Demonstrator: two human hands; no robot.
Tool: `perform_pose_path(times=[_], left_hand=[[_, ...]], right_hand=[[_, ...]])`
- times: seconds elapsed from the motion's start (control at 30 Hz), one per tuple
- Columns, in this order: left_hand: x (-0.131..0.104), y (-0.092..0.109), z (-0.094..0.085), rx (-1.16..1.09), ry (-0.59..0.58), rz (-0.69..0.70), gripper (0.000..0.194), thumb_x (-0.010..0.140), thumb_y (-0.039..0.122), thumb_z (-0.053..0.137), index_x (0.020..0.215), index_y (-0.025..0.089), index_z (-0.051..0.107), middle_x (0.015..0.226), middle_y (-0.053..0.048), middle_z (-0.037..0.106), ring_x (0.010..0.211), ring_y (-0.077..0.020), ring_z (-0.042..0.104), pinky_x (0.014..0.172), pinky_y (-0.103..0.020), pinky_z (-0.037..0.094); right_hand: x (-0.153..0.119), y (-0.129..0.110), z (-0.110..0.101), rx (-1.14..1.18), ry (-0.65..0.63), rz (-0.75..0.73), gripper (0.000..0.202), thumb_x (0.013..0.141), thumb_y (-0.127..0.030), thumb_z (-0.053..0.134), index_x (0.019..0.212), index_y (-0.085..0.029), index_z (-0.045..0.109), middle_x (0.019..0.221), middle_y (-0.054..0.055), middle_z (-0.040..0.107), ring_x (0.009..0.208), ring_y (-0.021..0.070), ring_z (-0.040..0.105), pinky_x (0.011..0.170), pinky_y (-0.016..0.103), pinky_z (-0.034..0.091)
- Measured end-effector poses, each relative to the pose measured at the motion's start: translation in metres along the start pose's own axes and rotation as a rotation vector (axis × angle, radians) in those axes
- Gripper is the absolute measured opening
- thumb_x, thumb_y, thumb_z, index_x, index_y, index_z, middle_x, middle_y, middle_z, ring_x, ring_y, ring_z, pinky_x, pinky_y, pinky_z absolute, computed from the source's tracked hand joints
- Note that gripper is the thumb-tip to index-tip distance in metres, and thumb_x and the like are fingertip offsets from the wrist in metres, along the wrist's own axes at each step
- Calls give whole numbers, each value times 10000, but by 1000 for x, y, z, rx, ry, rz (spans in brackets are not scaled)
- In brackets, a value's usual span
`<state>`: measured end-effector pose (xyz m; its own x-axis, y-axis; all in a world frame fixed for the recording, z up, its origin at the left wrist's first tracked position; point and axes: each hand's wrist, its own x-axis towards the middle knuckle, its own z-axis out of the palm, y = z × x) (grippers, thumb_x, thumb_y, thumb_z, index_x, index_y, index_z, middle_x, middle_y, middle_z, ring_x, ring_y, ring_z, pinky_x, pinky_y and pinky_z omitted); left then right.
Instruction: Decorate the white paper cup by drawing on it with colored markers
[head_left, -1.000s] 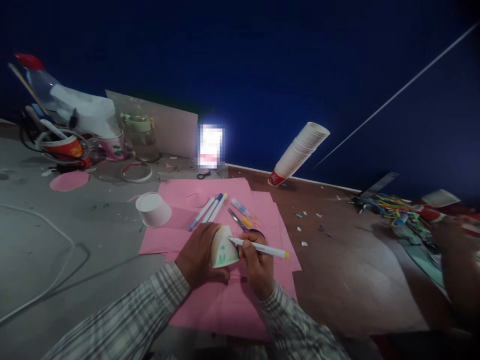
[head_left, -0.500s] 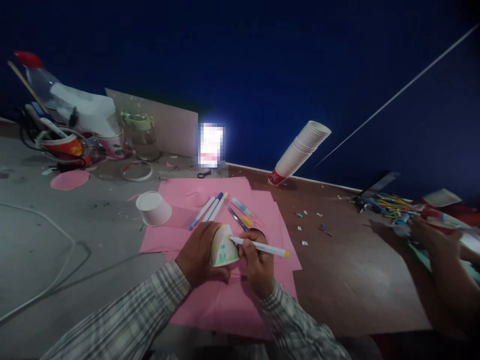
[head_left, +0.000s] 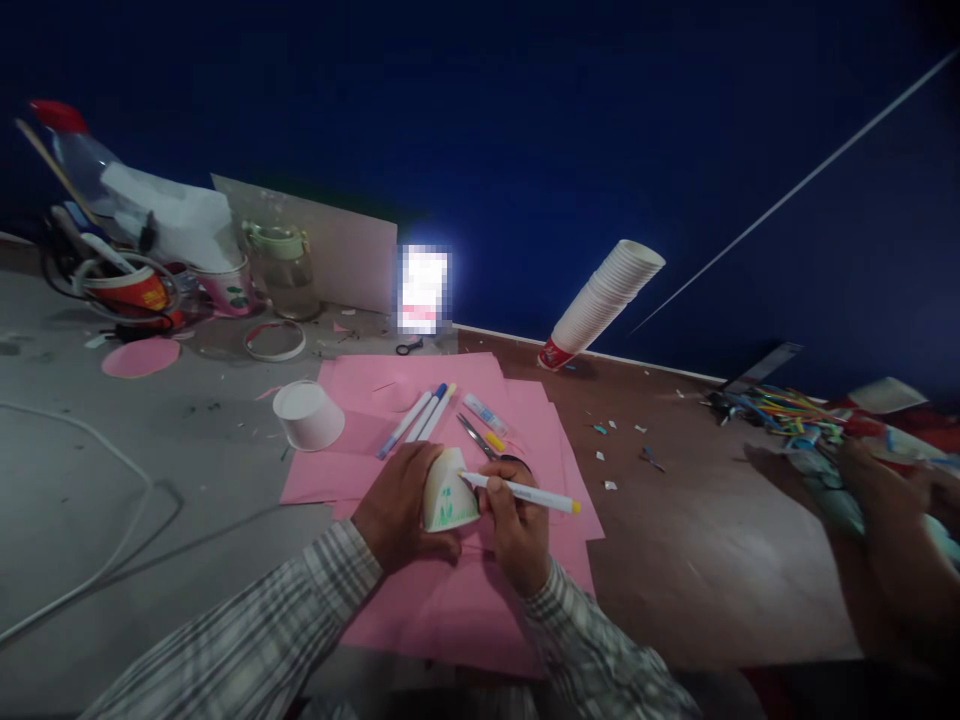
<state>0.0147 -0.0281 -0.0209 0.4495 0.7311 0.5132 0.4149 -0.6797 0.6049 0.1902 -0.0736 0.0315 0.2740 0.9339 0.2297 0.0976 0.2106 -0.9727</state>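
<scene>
My left hand (head_left: pixel 401 505) is wrapped round the left side of a white paper cup (head_left: pixel 452 495), its wider rim facing down toward me. Green grass-like strokes run along the cup's lower edge, with yellow near its top. In my right hand (head_left: pixel 519 530) is a white marker (head_left: pixel 536 493) with a yellow end, its tip against or close to the cup's upper right side. Just beyond lie scissors (head_left: pixel 478 436), a yellow cap (head_left: pixel 494 441), a clear tube (head_left: pixel 484 413) and several markers (head_left: pixel 417 420), all on pink paper (head_left: pixel 450 620).
Left of the markers, a white cup (head_left: pixel 309 416) lies tipped. A tall leaning stack of paper cups (head_left: pixel 600 305) stands by the wall. At the right, another person's hand (head_left: pixel 889 500) is beside a heap of coloured strips (head_left: pixel 780 408). A glass jar (head_left: pixel 281 270) is back left.
My hands, the cup and the marker stay almost in place. At the far right, the other person's hands have shifted slightly.
</scene>
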Motion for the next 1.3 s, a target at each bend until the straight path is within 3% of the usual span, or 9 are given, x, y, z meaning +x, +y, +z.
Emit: perform_pose_path(times=[0.1,0.6,0.9,1.3], left_hand=[[1,0,-1,2,0,-32,1298,425,687,1013,1474,153,466,1314,-226,641,1196,-464,649,1039,-681,558],[-4,-6,9,-25,83,18,1280,489,803,926,1489,158,454,1286,-198,643,1159,-409,649,1042,-619,562],[-4,-6,9,-5,54,-22,1346,367,682,1022,1484,167,475,1302,-195,641,1162,-426,645,1036,-646,557],[-3,-3,7,-19,70,2,1343,388,665,1029,1482,149,446,1298,-208,640,1167,-428,652,1033,-638,573]], right_hand=[[0,1,-1,-4,-1,-2,348,982,-539,624,907,-204,684,582,-43,543,507,131,498,487,240,437],[1,4,0,6,-20,16,338,980,-524,619,897,-204,687,596,-41,520,520,134,476,496,244,426],[0,3,0,11,-9,-6,337,988,-524,613,910,-203,681,589,-44,522,515,130,476,489,235,427],[1,1,0,27,17,4,358,971,-551,636,895,-204,682,586,-44,516,515,127,467,480,231,422]])
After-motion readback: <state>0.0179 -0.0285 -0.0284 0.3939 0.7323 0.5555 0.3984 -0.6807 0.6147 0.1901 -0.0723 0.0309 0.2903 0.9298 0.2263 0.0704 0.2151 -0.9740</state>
